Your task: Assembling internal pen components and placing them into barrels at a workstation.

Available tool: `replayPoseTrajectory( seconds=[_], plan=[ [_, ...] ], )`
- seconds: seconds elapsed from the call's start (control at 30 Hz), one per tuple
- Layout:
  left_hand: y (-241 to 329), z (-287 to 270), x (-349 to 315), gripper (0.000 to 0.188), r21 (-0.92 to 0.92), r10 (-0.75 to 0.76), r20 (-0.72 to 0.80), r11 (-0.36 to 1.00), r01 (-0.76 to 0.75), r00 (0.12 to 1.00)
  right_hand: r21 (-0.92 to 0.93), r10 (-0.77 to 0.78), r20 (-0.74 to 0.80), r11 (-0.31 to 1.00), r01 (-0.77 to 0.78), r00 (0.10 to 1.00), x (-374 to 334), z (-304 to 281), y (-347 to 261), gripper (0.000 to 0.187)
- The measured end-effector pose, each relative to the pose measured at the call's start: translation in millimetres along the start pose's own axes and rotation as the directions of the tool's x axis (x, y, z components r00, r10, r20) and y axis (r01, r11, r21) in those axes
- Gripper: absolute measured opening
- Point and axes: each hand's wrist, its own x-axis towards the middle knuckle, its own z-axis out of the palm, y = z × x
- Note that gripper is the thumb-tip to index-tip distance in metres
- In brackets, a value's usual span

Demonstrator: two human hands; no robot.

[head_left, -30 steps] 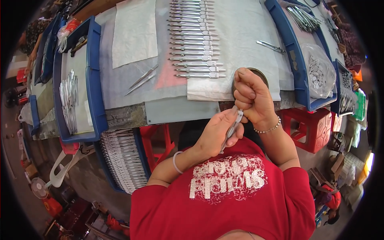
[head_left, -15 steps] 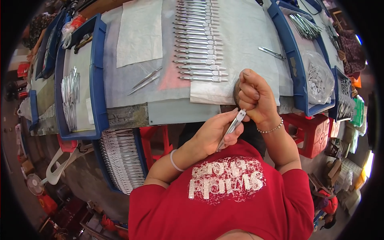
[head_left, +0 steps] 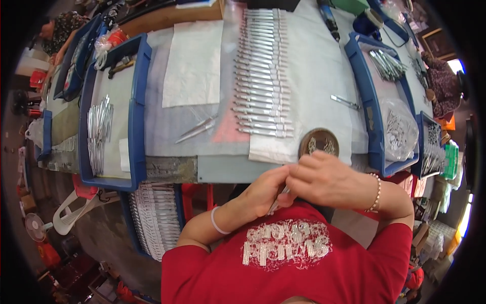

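Close in front of my chest, my left hand (head_left: 264, 195) is closed round a slim silver drawing compass (head_left: 274, 207), only a short part of which shows. My right hand (head_left: 324, 178) bends over its upper end with the fingers pinched together. Whatever the right fingertips grip is hidden. Just beyond that hand, a round brown dish (head_left: 305, 140) of small metal parts sits by the table edge. A long column of similar silver compasses (head_left: 261, 86) lies side by side on the pale table cover.
Blue trays stand left (head_left: 137, 101) and right (head_left: 373, 116), holding metal legs and a clear bag of small parts (head_left: 399, 133). Two loose pointed pieces (head_left: 196, 129) lie left of the column. Below the table is a crate of compasses (head_left: 158, 218). A power screwdriver (head_left: 329, 19) lies at the back.
My right hand has come down and turned palm-down over the compass, uncovering the brown dish. The left hand keeps hold of the compass. The whole view has shifted slightly.
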Motion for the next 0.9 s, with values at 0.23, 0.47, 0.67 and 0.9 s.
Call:
replayPoseTrajectory(
  seconds=[0.23, 0.47, 0.67, 0.9],
  plan=[
    [39, 14, -19, 0.024, -0.006, -0.013, -0.045, 1.0, 0.013, 0.999, -0.025, -0.188, 0.059, 0.981, 0.19, 0.98, 31, -25, 14, 0.014],
    [89, -19, -56, 0.046, 0.274, 0.811, -0.07, 0.575, -0.771, 0.581, 0.071, 0.187, -0.242, 0.982, -0.175, 0.952, 67, -51, 144, 0.016],
    [75, -40, -79, 0.039, 0.609, 0.962, -0.113, 0.265, -0.747, 0.249, 0.009, 0.351, -0.432, 0.923, -0.385, 0.831, 99, -25, 289, 0.008],
    [72, -54, -98, 0.02, 0.76, 0.977, -0.191, 0.207, -0.616, 0.093, -0.064, 0.479, -0.428, 0.829, -0.555, 0.766, 119, 0, 333, 0.013]
  ],
)
